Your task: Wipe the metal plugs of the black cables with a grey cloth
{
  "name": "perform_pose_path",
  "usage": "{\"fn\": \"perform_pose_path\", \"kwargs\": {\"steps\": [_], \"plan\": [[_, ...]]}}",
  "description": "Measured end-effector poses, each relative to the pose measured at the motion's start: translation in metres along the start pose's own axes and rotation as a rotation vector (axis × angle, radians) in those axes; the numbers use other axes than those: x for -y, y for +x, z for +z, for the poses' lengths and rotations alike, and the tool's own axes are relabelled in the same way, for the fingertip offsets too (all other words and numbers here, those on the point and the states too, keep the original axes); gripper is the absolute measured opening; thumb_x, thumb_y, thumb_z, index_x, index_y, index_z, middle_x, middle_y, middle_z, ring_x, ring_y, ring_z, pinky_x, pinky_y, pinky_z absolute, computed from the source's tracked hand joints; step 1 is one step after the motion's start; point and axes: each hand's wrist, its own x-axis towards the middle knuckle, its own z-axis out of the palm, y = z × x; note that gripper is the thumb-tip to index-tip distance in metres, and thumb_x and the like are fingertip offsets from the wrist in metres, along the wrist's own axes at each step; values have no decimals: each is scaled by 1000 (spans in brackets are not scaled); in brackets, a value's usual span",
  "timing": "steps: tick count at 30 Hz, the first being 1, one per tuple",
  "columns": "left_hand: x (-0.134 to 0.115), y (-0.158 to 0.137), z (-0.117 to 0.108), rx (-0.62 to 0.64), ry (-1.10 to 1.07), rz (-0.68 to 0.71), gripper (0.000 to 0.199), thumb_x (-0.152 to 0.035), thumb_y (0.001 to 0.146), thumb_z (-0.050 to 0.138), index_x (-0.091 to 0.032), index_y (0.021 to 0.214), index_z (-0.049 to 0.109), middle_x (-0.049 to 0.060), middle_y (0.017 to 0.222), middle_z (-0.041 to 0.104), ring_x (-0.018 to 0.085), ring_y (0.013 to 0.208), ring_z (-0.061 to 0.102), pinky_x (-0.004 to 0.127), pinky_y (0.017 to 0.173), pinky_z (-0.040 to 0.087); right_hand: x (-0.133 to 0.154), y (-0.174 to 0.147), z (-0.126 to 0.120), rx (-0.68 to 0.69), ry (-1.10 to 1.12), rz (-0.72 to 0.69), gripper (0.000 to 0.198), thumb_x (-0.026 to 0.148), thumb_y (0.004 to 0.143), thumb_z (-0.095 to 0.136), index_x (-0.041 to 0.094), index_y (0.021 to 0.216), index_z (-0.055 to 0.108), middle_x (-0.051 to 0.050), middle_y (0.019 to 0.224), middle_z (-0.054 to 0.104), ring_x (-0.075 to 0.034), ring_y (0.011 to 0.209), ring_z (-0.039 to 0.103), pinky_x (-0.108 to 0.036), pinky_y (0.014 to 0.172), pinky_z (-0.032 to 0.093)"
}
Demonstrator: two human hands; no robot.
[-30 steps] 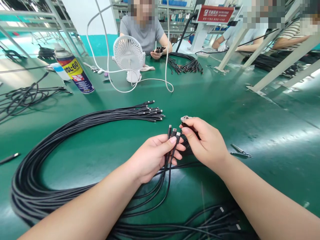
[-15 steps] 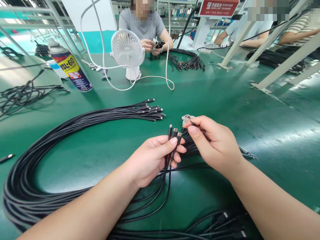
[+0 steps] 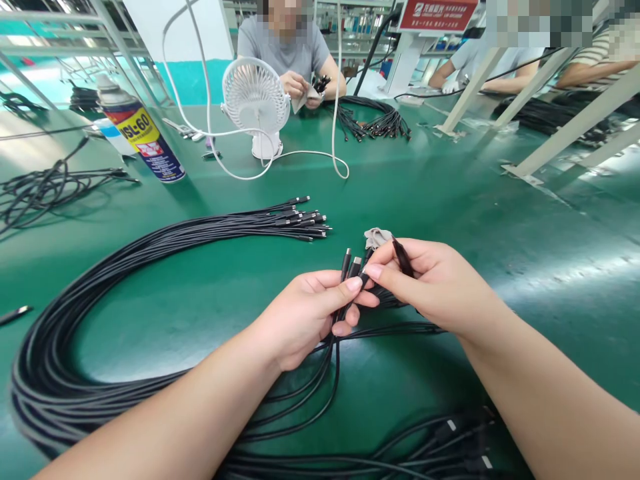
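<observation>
Between thumb and fingers, my left hand (image 3: 320,303) is closed on a few black USB-C cables (image 3: 356,267), their plugs pointing up and away from me. My right hand (image 3: 425,280) meets it from the right, thumb and forefinger pinched at the tip of the nearest plug. A dark, slender, pointed thing (image 3: 403,259) juts out between the fingers of that hand; its kind I cannot make out. Just beyond the right fingertips lies a crumpled grey cloth (image 3: 378,238). More black cables run beneath both hands, partly hidden.
A looped bundle of black cables (image 3: 100,267) curves across the left of the green table (image 3: 500,220). Farther back stand a spray can (image 3: 145,137) and a white fan (image 3: 255,97). A person (image 3: 280,50) opposite handles cables. Metal posts (image 3: 475,87) rise at right.
My right hand has moved slightly left, and its fingertips now touch the nearest plug. The dark slender thing shows more clearly between its fingers. My left hand keeps its hold on the cables.
</observation>
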Motion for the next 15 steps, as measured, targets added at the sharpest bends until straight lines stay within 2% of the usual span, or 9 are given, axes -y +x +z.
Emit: {"fn": "perform_pose_path", "kwargs": {"steps": [3, 7, 10, 15], "plan": [[0, 0, 1, -9, 3, -4, 25, -29, 71, 85, -10, 80, 73, 6, 74, 69, 5, 52, 50, 16, 44, 32, -1, -2, -2, 3, -59, -24, 15, 31, 81, 65, 18, 74, 66, 1, 58, 60, -11, 53, 51, -23, 51, 40], [-1, 1, 2, -6, 6, 6, 25, -29, 70, 85, -10, 79, 73, 6, 74, 70, 5, 51, 49, 16, 44, 31, -1, -3, -2, -11, -90, -31, 15, 30, 82, 64, 18, 72, 65, 2, 57, 58, -10, 52, 49, -22, 49, 40], [-1, 1, 1, 10, 49, 2, 25, -31, 71, 84, -9, 78, 74, 9, 77, 72, 5, 50, 49, 17, 44, 32, -1, -3, -1, -8, -50, -17, 15, 29, 79, 66, 18, 70, 63, 3, 54, 56, -9, 50, 48, -22, 48, 40], [-1, -1, 0, 7, 99, -6, 30, -34, 68, 86, -9, 77, 74, 12, 80, 73, 7, 53, 53, 20, 46, 35, -1, -2, -1, 40, 61, 34, 17, 30, 79, 69, 18, 70, 61, 0, 60, 65, -12, 55, 57, -24, 54, 47]]}}
